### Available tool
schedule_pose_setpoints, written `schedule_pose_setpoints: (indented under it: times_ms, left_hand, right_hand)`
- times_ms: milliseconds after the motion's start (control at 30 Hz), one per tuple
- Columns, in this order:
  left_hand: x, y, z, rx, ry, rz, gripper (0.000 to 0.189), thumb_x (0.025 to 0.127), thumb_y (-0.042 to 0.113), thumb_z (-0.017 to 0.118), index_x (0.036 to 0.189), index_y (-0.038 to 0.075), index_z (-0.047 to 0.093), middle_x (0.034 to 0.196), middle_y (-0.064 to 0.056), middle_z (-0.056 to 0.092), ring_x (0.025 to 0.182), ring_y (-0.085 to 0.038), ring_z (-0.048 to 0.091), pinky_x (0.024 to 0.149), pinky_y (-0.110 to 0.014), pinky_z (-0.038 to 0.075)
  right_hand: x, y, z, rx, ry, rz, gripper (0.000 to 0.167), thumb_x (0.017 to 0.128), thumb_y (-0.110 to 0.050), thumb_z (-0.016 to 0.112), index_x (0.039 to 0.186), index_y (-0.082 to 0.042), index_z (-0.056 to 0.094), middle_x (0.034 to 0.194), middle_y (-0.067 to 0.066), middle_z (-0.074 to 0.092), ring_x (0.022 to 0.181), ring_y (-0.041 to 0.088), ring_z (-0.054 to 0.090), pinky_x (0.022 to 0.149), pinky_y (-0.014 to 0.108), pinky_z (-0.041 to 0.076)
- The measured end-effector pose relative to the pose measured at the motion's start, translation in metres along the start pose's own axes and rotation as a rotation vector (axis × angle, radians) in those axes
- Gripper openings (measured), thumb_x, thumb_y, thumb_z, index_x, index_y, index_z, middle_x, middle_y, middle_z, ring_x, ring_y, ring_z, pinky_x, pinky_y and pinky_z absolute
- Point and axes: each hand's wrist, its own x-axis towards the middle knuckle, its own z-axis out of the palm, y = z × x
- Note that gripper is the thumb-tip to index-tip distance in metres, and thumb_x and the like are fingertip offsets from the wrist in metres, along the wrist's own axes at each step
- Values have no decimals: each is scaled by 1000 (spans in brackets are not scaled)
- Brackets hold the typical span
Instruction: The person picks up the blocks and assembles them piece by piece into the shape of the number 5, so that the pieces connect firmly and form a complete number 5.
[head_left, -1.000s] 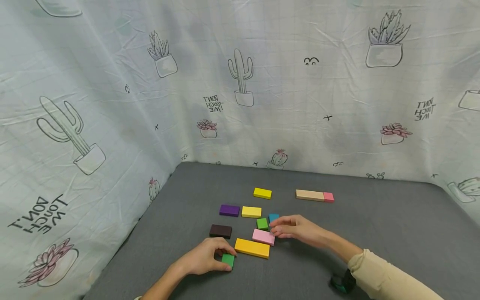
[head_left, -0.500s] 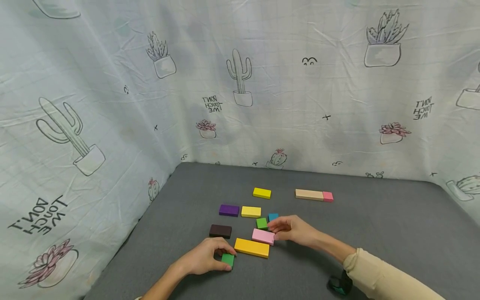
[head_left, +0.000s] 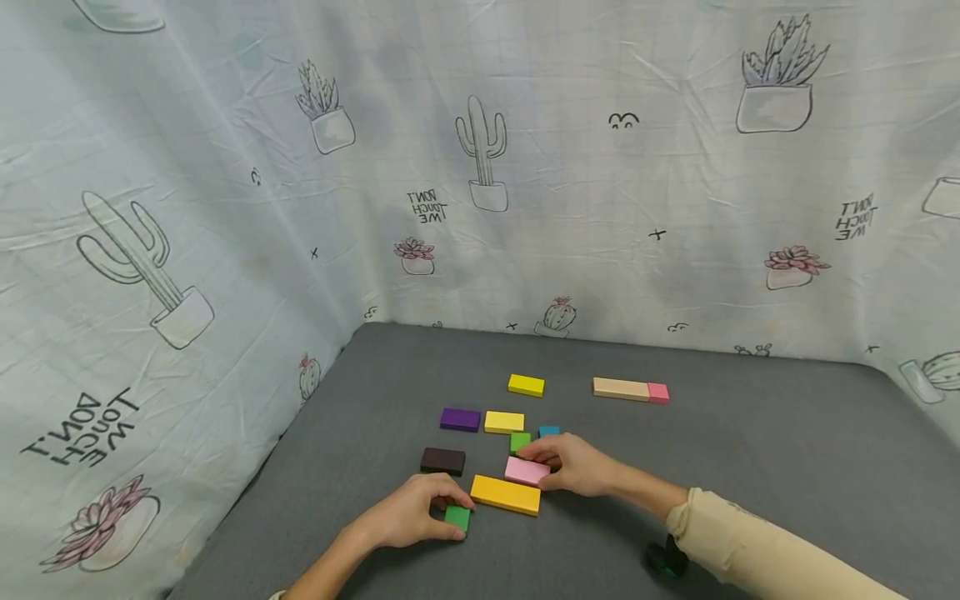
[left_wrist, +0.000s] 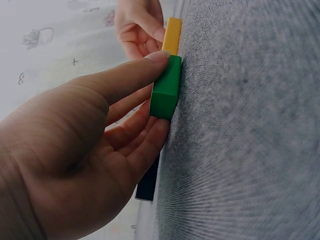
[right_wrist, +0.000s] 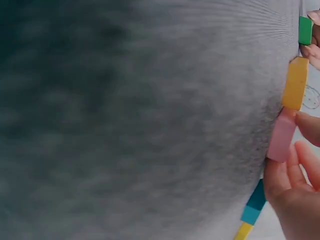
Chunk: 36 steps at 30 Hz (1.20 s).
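My left hand [head_left: 416, 512] pinches a small green block [left_wrist: 167, 85] between thumb and fingers, low at the table surface. The block lies just left of a long orange-yellow block [head_left: 505, 495]. With thumb on the near side and fingers on the far side, my right hand [head_left: 579, 467] grips a pink block [right_wrist: 282, 135] behind the orange-yellow one. A light green block [head_left: 519, 442] sits right behind the pink block, partly covered by the right fingers. Beyond that hand a blue block [head_left: 549, 431] shows its top edge.
A dark brown block [head_left: 442, 461] lies behind the left hand. Farther back are a purple block [head_left: 460, 419], a pale yellow block [head_left: 504, 422] and a bright yellow block [head_left: 526, 385]. A beige block [head_left: 620, 388] touches a coral block [head_left: 658, 393]. Patterned curtains surround the grey table [head_left: 750, 450].
My right hand has moved left from beside the blue block onto the pink block and grips it. The light green block has shifted slightly left and back. The left hand stays put.
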Motion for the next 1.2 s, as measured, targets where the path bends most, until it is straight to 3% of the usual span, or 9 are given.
schedule_pose_setpoints:
  times_ms: [267,567,733,933,1200]
  left_hand:
    - [2,1,-1,0,-2,-8,27,80,21,79,105,16,71,98,13,60,88,-4,54,81,-25,47]
    - [3,1,0,-15,3,2,27,80,20,79,105,16,71,98,12,61,87,-4,55,81,-25,48]
    - [2,1,2,-32,0,23,27,81,21,79,105,14,71,99,11,61,86,-4,55,81,-25,48]
    - [0,-2,4,-52,-6,20,27,81,20,78,106,13,70,99,12,60,86,-4,55,80,-25,48]
    - [-3,-3,5,-67,-14,11,26,81,20,78,106,13,70,98,13,60,87,-3,55,81,-24,48]
  right_hand:
    - [7,-11,2,-211,-9,3,40,83,-4,73,121,3,61,111,9,62,89,17,52,78,28,47]
    - [8,-18,6,-284,17,19,32,83,0,71,114,1,63,105,5,58,88,20,49,76,30,45]
    - [2,-17,-2,-194,82,69,36,84,1,70,118,0,60,109,6,61,90,22,51,81,38,46]
    - [-4,-7,-24,66,225,210,49,83,0,72,128,4,52,106,8,59,90,24,52,77,36,48]
    - [-21,11,-37,182,366,380,41,83,-5,73,118,7,55,95,9,55,84,23,50,72,34,45]
